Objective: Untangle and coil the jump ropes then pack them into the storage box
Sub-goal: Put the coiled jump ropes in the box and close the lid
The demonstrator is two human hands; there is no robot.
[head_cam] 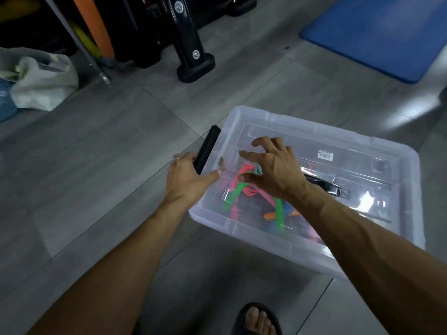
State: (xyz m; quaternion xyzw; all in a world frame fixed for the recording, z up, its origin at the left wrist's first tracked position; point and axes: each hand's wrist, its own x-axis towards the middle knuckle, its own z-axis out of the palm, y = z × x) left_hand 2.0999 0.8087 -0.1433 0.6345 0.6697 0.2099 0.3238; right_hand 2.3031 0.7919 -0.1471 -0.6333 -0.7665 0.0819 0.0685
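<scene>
While the clear lid (338, 163) sits on top of the translucent storage box (254, 235) on the grey tiled floor (96, 146), the person reaches down with both bare hands to the box's left end. The jump ropes (244, 192), with green, pink and orange handles and a pink cord, show through the plastic, lying inside the box toward its left half.

The left hand (186, 180) is at the black latch (208, 148) on the box's short left side. Its fingers wrap around the lower part of the latch, and the thumb (212, 175) presses flat against the lid's edge. The right hand (273, 165) hovers over or rests on the lid just beside it, fingers spread and holding nothing; whether the palm touches the lid cannot be told.

The packing appears done, and the step in hand looks like fastening the lid. To do it well, the person would likely press the lid down evenly with the spread right hand so its rim seats all round, then swing the latch up and over the lid's edge with the left until it catches. A second black latch (324, 186) seems to show through the lid near the right wrist, though the view is unclear. A sandalled foot (258, 320) stands near the box.
</scene>
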